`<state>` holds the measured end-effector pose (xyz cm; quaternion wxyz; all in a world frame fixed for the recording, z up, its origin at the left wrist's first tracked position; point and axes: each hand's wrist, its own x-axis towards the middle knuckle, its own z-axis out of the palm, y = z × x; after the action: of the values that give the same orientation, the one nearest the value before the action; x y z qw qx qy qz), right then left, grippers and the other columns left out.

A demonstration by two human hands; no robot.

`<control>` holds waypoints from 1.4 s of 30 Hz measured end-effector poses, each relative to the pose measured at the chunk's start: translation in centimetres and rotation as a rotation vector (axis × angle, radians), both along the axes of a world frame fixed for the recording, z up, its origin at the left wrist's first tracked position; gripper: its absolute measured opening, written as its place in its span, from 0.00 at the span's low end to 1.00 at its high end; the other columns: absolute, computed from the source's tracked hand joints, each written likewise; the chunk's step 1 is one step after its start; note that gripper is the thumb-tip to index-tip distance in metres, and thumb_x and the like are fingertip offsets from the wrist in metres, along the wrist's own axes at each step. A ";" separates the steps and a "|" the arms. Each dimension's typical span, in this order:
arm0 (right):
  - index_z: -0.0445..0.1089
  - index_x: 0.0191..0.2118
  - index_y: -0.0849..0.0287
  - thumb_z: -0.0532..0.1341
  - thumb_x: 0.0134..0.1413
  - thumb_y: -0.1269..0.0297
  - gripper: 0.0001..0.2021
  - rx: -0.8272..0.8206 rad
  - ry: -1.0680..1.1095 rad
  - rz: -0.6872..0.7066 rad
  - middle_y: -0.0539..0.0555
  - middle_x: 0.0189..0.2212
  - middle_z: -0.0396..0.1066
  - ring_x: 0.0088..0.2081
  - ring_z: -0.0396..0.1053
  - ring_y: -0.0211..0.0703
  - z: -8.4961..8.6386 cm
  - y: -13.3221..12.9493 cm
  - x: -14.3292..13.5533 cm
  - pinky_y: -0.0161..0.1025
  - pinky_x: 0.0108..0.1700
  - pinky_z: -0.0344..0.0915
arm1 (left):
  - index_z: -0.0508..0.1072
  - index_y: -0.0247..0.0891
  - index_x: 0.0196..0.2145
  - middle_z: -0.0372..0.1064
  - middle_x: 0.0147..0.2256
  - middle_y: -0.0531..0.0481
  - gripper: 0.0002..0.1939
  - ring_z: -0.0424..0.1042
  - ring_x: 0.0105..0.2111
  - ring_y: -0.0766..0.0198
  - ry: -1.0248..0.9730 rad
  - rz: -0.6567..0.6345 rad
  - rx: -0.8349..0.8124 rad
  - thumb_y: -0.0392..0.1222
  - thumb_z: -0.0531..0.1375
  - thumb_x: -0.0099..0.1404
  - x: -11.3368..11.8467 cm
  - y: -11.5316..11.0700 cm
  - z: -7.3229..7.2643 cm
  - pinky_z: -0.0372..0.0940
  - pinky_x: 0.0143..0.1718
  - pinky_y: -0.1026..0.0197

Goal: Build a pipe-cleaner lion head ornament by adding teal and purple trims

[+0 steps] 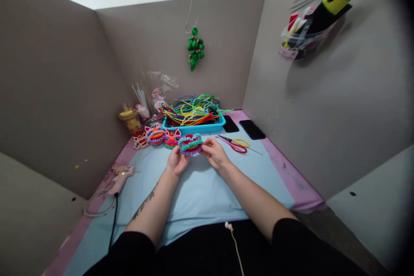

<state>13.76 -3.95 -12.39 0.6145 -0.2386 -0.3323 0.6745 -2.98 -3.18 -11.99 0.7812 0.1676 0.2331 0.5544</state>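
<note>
A round pipe-cleaner figure (190, 143) in teal, red and purple is held up over the blue cloth, between my two hands. My left hand (177, 161) grips its lower left side, fingers closed around the edge. On its right edge, my right hand (214, 153) pinches it with thumb and fingertips. Just left of it sit finished-looking pipe-cleaner figures with ears: a pink and teal one (172, 138), a lilac one (155, 134) and a cream and red one (141, 141). Scissors with red handles (237, 147) lie to the right of my right hand.
A blue tray (194, 129) heaped with coloured pipe cleaners (197, 110) stands at the back. Two dark phones (252, 130) lie to its right. A pink glue gun (122, 179) with its cord rests at left. Grey partitions (220, 47) enclose the table; a pen holder (300, 39) hangs at right.
</note>
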 end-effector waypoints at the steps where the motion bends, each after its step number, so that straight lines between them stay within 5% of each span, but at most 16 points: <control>1: 0.61 0.29 0.56 0.72 0.31 0.68 0.19 -0.012 0.025 0.007 0.43 0.25 0.68 0.28 0.69 0.34 0.0 0.0 -0.1 0.38 0.37 0.71 | 0.70 0.36 0.46 0.75 0.30 0.47 0.14 0.75 0.27 0.67 -0.010 0.002 -0.004 0.34 0.50 0.65 0.0 0.0 0.0 0.70 0.30 0.69; 13: 0.60 0.31 0.53 0.68 0.37 0.71 0.17 -0.062 0.154 -0.016 0.44 0.26 0.68 0.30 0.70 0.37 -1.4 1.0 0.0 0.40 0.39 0.69 | 0.70 0.34 0.42 0.75 0.31 0.46 0.12 0.75 0.31 0.66 -0.052 0.034 0.009 0.39 0.50 0.67 1.0 -0.7 0.3 0.70 0.37 0.65; 20: 0.60 0.29 0.53 0.67 0.37 0.68 0.14 -0.047 0.163 -0.076 0.47 0.27 0.69 0.32 0.70 0.41 -2.0 2.0 0.5 0.43 0.37 0.70 | 0.69 0.38 0.44 0.72 0.42 0.46 0.16 0.72 0.42 0.60 0.056 0.029 0.261 0.33 0.62 0.55 2.7 -2.9 0.8 0.64 0.45 0.57; 29: 0.60 0.32 0.53 0.68 0.32 0.71 0.19 -0.040 0.127 -0.054 0.44 0.25 0.66 0.29 0.69 0.37 -2.0 1.3 -0.2 0.38 0.36 0.68 | 0.70 0.39 0.38 0.73 0.37 0.49 0.13 0.72 0.36 0.63 0.181 0.262 0.260 0.36 0.64 0.53 3.1 -3.0 0.5 0.64 0.42 0.57; 42: 0.61 0.32 0.53 0.67 0.32 0.73 0.19 -0.011 0.058 -0.030 0.45 0.28 0.68 0.31 0.68 0.39 -2.0 0.7 -0.5 0.38 0.36 0.66 | 0.69 0.37 0.34 0.72 0.30 0.52 0.10 0.71 0.29 0.64 0.242 0.362 0.224 0.36 0.63 0.51 3.1 -2.6 0.1 0.65 0.35 0.59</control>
<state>13.30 -3.26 -14.39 0.6326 -0.2272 -0.3071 0.6736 0.13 -5.74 -11.93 0.6119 0.2738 0.2886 0.6835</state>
